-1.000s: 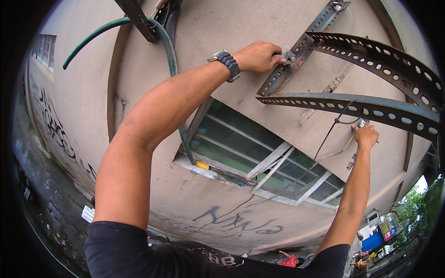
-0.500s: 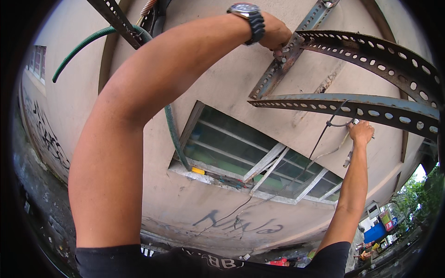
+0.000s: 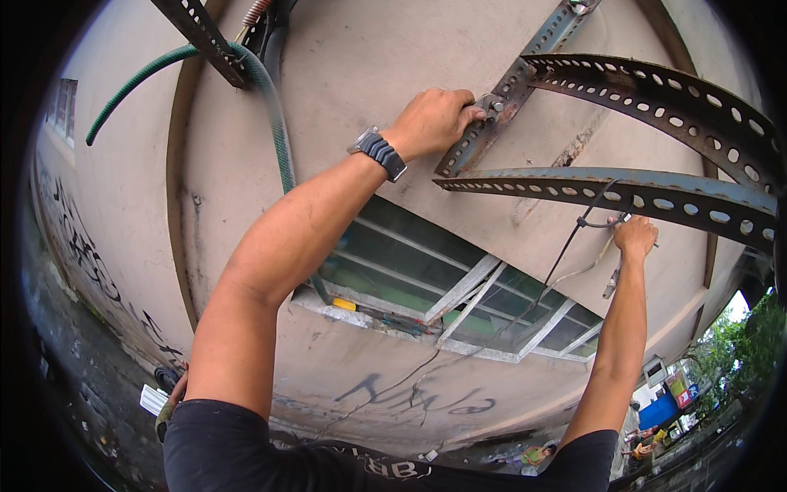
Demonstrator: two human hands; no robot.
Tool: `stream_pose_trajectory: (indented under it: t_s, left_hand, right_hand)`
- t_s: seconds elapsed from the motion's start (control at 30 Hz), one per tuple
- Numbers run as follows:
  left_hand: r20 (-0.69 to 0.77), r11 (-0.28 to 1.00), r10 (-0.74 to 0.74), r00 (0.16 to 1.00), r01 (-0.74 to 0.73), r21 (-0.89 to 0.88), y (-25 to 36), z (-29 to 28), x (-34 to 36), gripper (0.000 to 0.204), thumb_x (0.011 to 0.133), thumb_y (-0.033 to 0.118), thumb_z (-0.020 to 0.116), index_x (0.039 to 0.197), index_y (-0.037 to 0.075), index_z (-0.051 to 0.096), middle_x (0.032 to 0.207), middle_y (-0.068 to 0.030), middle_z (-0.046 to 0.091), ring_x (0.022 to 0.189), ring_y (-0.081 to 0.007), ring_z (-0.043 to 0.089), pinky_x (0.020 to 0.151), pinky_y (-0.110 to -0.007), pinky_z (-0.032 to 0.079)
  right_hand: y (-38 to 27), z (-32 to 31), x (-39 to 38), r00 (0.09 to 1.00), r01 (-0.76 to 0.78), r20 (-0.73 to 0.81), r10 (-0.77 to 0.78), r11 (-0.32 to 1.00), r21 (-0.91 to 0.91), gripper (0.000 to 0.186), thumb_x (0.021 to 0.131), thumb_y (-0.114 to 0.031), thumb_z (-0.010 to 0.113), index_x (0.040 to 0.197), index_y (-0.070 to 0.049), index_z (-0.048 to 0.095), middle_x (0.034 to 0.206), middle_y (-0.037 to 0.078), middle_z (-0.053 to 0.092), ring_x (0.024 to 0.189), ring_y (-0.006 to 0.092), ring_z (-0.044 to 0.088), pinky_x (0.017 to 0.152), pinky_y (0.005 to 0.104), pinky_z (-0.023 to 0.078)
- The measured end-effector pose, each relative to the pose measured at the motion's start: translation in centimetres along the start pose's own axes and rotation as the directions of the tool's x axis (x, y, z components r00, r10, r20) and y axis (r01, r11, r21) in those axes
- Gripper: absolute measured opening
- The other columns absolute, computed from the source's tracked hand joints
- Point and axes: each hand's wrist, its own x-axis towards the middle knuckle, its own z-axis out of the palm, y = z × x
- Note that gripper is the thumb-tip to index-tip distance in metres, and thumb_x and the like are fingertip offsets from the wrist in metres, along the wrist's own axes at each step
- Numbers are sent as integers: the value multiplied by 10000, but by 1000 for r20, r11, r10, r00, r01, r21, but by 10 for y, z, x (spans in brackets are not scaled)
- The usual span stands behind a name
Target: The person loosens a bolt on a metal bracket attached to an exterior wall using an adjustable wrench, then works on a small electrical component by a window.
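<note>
My left hand [image 3: 430, 119], below a watch, pinches at a bolt and nut [image 3: 492, 107] on a rusty, grey-blue perforated angle bar [image 3: 545, 37] fixed to the wall, fingers bent. My right hand [image 3: 635, 234] is wrapped round a metal tool [image 3: 611, 283], seemingly a wrench, just under the lower horizontal angle bar [image 3: 672, 197]. A black looped cable [image 3: 564, 254] hangs from that bar beside my right hand. An upper angle bar [image 3: 648, 86] juts out to the right above it. Whatever lies inside the fingers of both hands is partly hidden.
A green hose [image 3: 139, 70] drapes from another bracket [image 3: 201, 37] at upper left. Below are a louvred window [image 3: 410, 254] and loose wires on the painted wall [image 3: 328, 131]. Another person's arm [image 3: 176, 385] shows at lower left; small figures [image 3: 648, 439] are at lower right.
My left hand rose to the right, then came back down and leftward at the bolt. My right hand stays beneath the lower bar. Another person's arm has appeared at lower left.
</note>
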Motion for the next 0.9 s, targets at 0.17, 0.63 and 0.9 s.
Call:
stream_pose_trajectory:
  t_s: [0.17, 0.63, 0.9]
  left_hand:
    - [32, 998, -30, 999, 32, -62, 4, 0, 3, 365, 1012, 327, 635, 981, -24, 730, 736, -244, 690, 686, -410, 679, 659, -464, 520]
    - [736, 679, -45, 675, -520, 518, 71, -61, 117, 287, 980, 312, 680, 1103, 67, 765, 923, -114, 775, 864, -264, 746, 808, -405, 578]
    - [175, 966, 65, 982, -106, 237, 20, -46, 17, 299, 1015, 315, 634, 1047, 41, 750, 782, -185, 734, 679, -311, 716, 651, -424, 544]
  right_hand:
    - [4, 13, 7, 1000, -20, 21, 19, 1000, 2, 817, 932, -756, 478, 1245, -29, 681, 1216, 164, 698, 1116, 320, 697, 957, 468, 499]
    - [4, 18, 9, 999, -37, 10, 37, 999, 4, 805, 929, -745, 502, 1275, -35, 658, 1231, 158, 680, 1122, 318, 683, 965, 464, 494]
    - [5, 15, 6, 1000, -19, 22, 18, 999, 32, 813, 924, -749, 507, 1261, -26, 665, 1211, 164, 687, 1107, 317, 689, 953, 460, 497]
